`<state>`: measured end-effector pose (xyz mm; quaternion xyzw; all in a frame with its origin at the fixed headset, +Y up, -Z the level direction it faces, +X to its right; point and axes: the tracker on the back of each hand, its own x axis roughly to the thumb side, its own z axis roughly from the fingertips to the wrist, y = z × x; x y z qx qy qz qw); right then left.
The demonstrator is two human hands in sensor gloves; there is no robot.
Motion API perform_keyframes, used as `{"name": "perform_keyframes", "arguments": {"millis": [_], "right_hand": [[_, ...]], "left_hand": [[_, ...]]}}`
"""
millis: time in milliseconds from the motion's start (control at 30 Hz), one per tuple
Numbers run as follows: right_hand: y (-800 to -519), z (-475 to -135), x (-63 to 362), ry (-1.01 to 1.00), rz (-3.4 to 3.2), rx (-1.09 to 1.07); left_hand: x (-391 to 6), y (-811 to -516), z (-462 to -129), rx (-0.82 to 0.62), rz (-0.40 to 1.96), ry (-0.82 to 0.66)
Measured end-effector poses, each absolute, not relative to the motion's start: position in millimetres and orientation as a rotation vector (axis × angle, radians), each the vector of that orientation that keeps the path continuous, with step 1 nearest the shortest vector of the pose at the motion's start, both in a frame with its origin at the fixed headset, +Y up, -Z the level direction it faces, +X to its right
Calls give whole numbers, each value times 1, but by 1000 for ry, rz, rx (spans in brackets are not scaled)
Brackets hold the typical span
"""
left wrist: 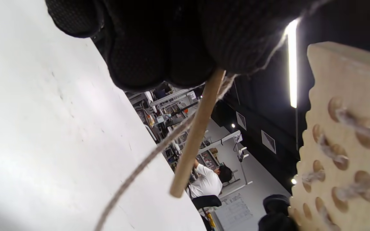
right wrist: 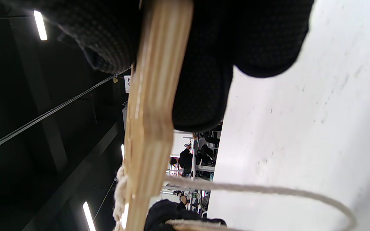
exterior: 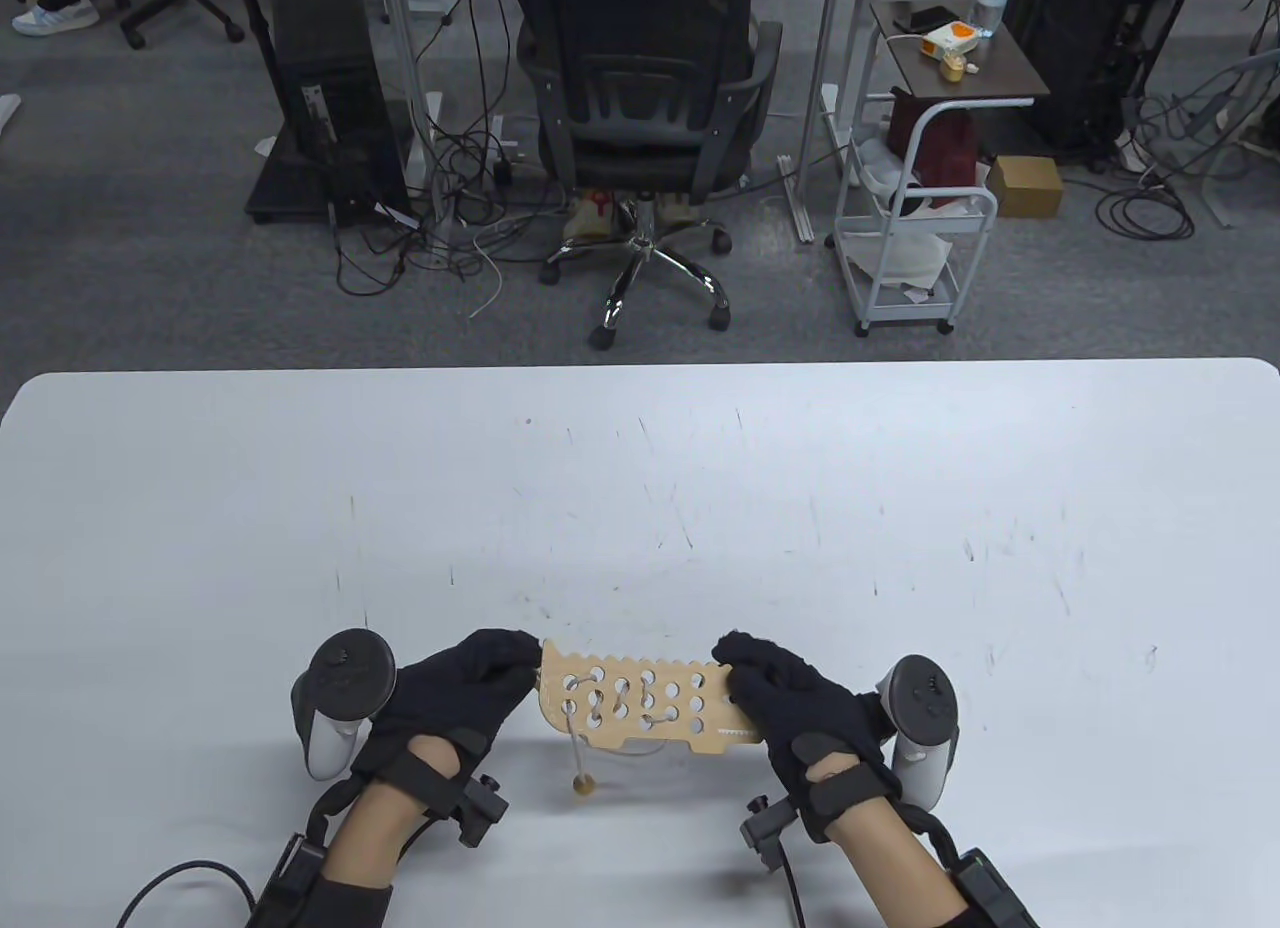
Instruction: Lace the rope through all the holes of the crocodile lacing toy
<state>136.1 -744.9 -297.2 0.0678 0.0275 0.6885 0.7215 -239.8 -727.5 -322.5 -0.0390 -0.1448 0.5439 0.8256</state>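
Two gloved hands hold the crocodile lacing toy between them, lifted just above the white table near its front edge. We see our left hand at the toy's left end; in the left wrist view its fingers pinch the wooden needle and the rope beside the board. Our right hand grips the right end, thumb on top and fingers curled under the board's edge. Rope runs through several holes on the left half, and a wooden bead hangs on a strand below the board, at the tabletop. Beyond the scuffed table stand an office chair, a white cart and tangled cables on grey carpet. We cannot tell from the table view how many holes are laced, since the left hand hides the toy's end.
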Motion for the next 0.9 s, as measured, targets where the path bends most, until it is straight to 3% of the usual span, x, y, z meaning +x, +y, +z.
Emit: {"name": "perform_keyframes", "arguments": {"millis": [433, 900], "right_hand": [[-742, -290, 126, 90, 1471, 186], [-735, -283, 119, 68, 1460, 227]], "left_hand": [[-211, -739, -317, -305, 1327, -406], [-196, -744, -313, -390, 1469, -445]]}}
